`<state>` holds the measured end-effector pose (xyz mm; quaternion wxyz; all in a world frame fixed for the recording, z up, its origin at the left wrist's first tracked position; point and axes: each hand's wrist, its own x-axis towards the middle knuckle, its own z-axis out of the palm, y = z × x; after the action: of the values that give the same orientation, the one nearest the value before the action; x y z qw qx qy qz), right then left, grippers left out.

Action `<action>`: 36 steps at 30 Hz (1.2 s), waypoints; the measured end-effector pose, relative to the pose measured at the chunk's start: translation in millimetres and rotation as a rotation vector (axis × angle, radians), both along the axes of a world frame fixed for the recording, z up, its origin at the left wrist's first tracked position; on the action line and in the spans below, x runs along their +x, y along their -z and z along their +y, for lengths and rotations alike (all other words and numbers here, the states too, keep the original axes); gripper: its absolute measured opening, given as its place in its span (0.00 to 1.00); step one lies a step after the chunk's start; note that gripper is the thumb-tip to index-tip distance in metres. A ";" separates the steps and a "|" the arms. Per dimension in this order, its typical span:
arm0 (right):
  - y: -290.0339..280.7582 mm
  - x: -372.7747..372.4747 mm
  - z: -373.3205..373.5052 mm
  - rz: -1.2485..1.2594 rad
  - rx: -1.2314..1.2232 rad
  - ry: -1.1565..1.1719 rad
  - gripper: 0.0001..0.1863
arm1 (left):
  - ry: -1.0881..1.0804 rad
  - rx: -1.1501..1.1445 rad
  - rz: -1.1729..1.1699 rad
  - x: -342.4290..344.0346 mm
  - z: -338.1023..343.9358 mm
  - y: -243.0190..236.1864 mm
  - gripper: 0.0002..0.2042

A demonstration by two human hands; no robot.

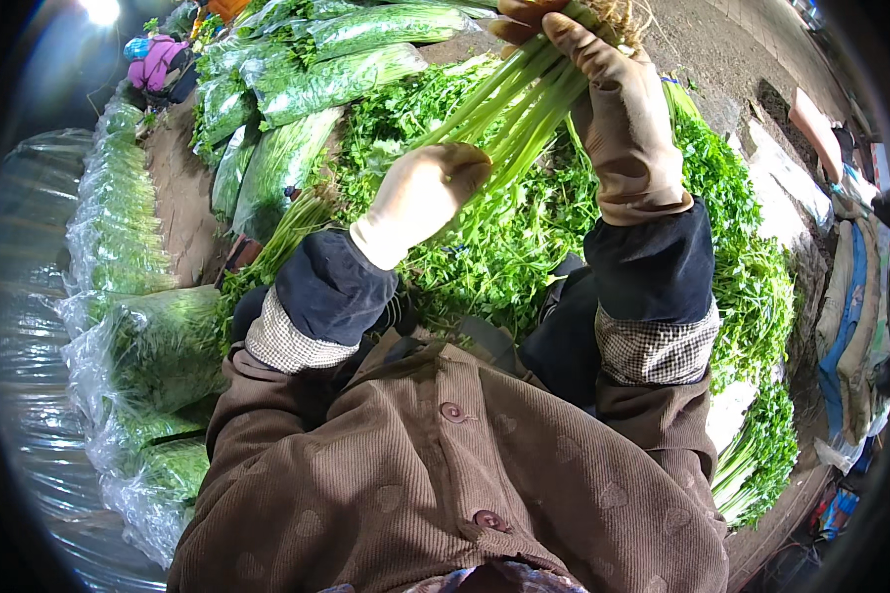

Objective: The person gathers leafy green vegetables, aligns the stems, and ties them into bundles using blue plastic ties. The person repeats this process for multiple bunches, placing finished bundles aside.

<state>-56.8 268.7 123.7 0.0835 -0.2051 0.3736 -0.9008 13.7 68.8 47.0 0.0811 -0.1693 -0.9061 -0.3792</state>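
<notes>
The bunch's [524,109] root end is cut off at the top edge, and its leaves blend into the loose greens [524,247] below. Its stalks are long, pale green and straight. The right hand [613,109] has its fingers clenched round the stalks near the roots; the left hand [420,198] grips them lower down.

Outdoor produce-handling site, likely a market or farm packing spot. A loose heap of green leafy herbs [524,237] lies on the bare dirt ground [183,188]. Clear plastic bags packed with green bunches [119,227] are stacked along the left and far side. Folded fabric sacks [850,306] lie at right.
</notes>
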 end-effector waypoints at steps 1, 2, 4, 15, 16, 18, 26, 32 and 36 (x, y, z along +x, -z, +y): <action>1.3 0.6 -2.5 0.024 0.023 0.000 0.13 | 0.012 -0.181 0.263 0.5 0.0 3.2 0.09; 3.2 1.8 -5.1 0.047 0.047 0.000 0.13 | -0.005 -0.261 0.340 0.8 1.5 7.3 0.08; 8.8 2.4 -11.6 0.053 0.100 0.013 0.14 | -0.059 -0.386 0.409 2.2 4.2 14.7 0.06; 30.3 9.4 -49.5 0.047 0.092 0.243 0.08 | -0.331 0.141 -0.056 -22.0 -1.7 88.2 0.10; 31.1 11.9 -53.6 0.048 0.074 0.218 0.08 | -0.275 0.233 -0.013 -26.4 -6.8 106.9 0.10; 32.2 13.4 -54.8 0.019 0.067 0.153 0.08 | -0.311 0.509 -0.298 -20.7 -20.4 145.2 0.11; 36.7 1.4 -43.6 -0.039 0.314 0.017 0.08 | -0.342 -0.107 -0.362 41.6 -50.8 90.0 0.12; 30.0 25.5 -53.9 -0.044 0.105 -0.303 0.16 | -0.123 0.467 -0.096 21.7 -17.3 -9.1 0.20; 26.2 34.3 -54.0 0.023 0.039 -0.391 0.25 | -0.102 0.648 -0.072 32.8 -4.6 -10.0 0.23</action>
<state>-22.5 214.7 97.5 0.2564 -0.2822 0.3451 -0.8576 46.5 64.2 57.0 0.1177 -0.0755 -0.7479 -0.6490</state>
